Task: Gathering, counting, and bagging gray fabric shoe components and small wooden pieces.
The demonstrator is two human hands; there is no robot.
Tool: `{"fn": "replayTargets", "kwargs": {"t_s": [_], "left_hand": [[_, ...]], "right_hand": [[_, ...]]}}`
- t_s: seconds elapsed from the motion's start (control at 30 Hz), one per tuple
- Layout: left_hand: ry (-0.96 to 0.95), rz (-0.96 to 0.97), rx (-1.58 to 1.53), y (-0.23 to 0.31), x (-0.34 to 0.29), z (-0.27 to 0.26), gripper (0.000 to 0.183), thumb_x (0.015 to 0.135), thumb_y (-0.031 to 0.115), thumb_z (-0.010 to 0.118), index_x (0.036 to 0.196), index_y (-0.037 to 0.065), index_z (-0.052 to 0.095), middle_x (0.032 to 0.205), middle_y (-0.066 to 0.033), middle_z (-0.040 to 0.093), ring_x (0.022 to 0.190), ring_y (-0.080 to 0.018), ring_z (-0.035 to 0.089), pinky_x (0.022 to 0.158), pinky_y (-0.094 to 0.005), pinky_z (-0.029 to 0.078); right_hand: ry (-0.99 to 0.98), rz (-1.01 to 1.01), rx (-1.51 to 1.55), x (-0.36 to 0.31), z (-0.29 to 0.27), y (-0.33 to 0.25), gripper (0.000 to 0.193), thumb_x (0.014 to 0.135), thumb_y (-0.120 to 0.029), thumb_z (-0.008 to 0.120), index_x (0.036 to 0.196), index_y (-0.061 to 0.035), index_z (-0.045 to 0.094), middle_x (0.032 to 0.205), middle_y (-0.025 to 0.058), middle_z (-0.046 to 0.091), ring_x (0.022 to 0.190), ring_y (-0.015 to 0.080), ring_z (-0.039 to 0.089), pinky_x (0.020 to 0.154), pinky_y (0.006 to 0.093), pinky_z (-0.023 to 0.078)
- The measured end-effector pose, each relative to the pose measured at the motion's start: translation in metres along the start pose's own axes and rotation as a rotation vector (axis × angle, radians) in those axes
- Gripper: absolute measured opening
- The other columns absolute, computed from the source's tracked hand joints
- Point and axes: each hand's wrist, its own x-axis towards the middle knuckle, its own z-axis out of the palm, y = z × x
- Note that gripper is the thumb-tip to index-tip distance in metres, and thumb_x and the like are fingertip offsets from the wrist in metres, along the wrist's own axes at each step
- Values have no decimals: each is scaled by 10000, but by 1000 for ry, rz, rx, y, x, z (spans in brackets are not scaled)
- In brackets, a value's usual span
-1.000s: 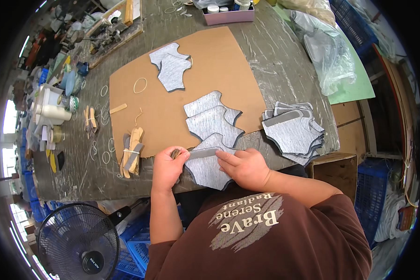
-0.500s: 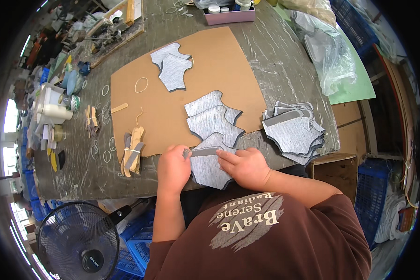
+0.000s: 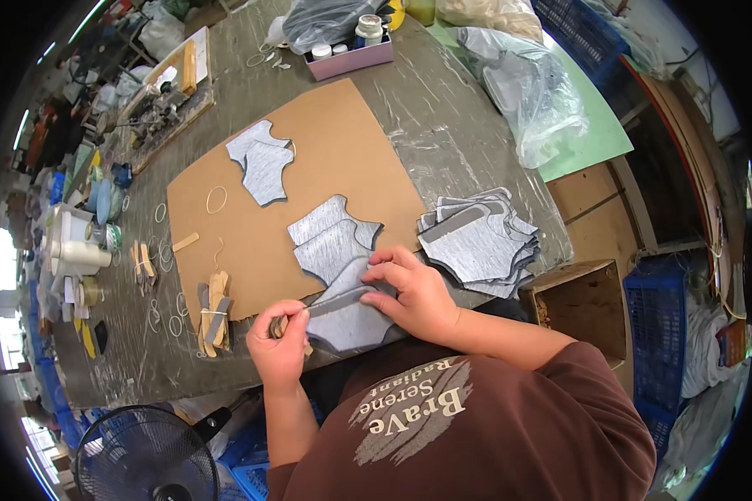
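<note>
Hands: two, bare. Left hand [image 3: 277, 342]: thumb and forefinger closed on the left end of a dark strip [image 3: 338, 300]; small tan and dark ends are also seen within the fist, their nature not to be told. Right hand [image 3: 414, 294]: fingers bent, placed at the strip's right end; whether the pinch is closed cannot be told.

Piece [image 3: 351, 327]: one, pale grey, dark-edged, held at the near table [image 3: 443, 125] edge, between the hands. The strip is laid along its upper edge; how firmly it is fixed is not shown, so this piece is judged part-done.

Stack [image 3: 476, 250]: several like pieces, heaped to the right. A dark strip is borne by the top one, and dark bands are glimpsed on some beneath; these are judged done. Exact count hidden by overlap.

Front pair [image 3: 332, 238]: overlapped, partly on the cardboard [image 3: 368, 142], just beyond the hands. Rear pair [image 3: 263, 171]: overlapped, farther back on the cardboard. No strip is seen on the visible faces of either pair; both are judged left to do.

Bundle [image 3: 215, 313]: tan and dark lengths, banded, at the cardboard's near left corner. Small bundle [image 3: 143, 263]: similar, banded, farther left on the table.
</note>
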Motion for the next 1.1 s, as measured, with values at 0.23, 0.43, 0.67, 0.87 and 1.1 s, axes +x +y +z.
{"fn": "replayTargets", "kwargs": {"t_s": [0.23,0.43,0.67,0.87,1.1], "left_hand": [[-243,-281,-118,-14,14,7,129,836,92,616,905,-15,630,599,17,520,438,-32,409,397,-179,325],[-388,-212,116,-6,13,4,159,782,127,683,858,-5,640,596,27,541,424,-20,390,385,-182,290],[-260,-462,-145,-14,30,13,134,767,108,692,844,21,626,555,42,494,389,-19,361,354,-200,259],[-317,-261,201,-13,42,19,147,763,96,688,854,-8,639,644,16,570,538,-31,460,499,-204,371],[-145,398,697,-23,42,44,141,723,91,690,839,25,644,778,-75,558,693,-206,555,627,-294,453]], "right_hand": [[-143,-68,-35,-3,0,15,149,736,-119,653,805,-66,533,1048,107,594,741,328,607,604,396,493],[-131,-203,-37,-6,10,22,209,725,-71,642,801,-41,450,1133,160,548,696,343,600,556,408,484],[-240,-238,-134,-11,-18,6,194,690,-42,642,735,-48,453,1307,190,387,649,328,598,504,382,480],[62,197,-291,-18,-94,-5,150,723,-20,621,856,-60,564,695,118,599,599,286,584,558,371,472],[208,-18,-841,-35,-86,41,428,703,-211,666,1118,-157,580,912,120,499,804,284,513,692,368,427]]}}
